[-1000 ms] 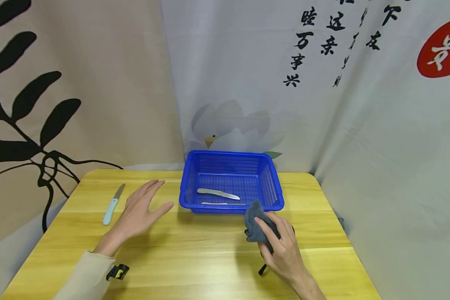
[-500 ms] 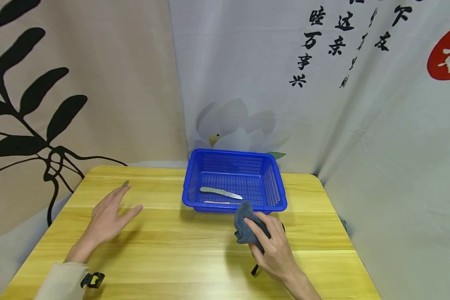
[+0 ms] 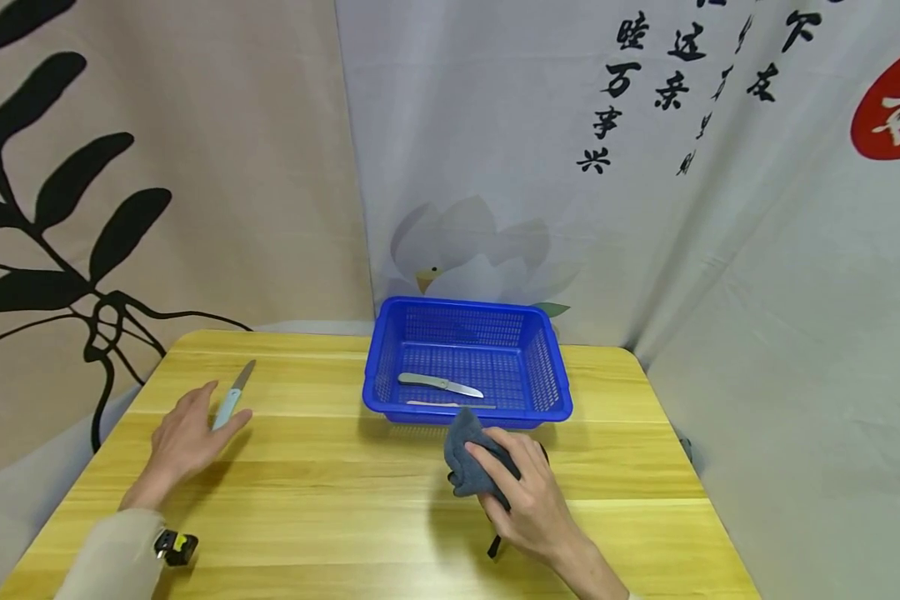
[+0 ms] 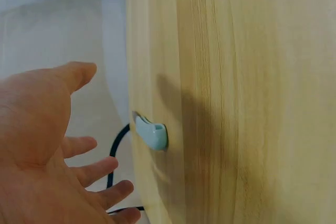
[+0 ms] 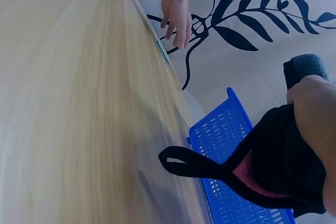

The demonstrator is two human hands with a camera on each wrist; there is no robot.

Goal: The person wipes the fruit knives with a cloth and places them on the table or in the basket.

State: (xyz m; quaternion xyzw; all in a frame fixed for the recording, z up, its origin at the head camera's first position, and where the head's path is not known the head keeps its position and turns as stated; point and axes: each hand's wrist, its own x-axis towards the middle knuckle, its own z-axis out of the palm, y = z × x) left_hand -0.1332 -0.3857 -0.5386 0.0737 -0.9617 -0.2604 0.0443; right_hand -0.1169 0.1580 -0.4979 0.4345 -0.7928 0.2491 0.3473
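A fabric backdrop (image 3: 465,125) printed with black leaves and Chinese characters fills the upper part of your head view, and below it the wood-grain table (image 3: 330,517) spreads to the bottom edge. At centre, near the table's far edge, sits a blue plastic mesh basket (image 3: 487,362). Your right hand (image 3: 528,504), lower right of centre, grasps a bunched grey-blue cloth (image 3: 472,454) with black edging and a hanging loop. Your left hand (image 3: 187,437), at left, holds nothing: its fingers are spread, just beside a light-blue-handled knife (image 3: 232,398) lying on the table, with a gap between them in the left wrist view. A pale-handled knife (image 3: 438,383) lies inside the basket, and in front of it a slimmer pinkish item (image 3: 435,404).
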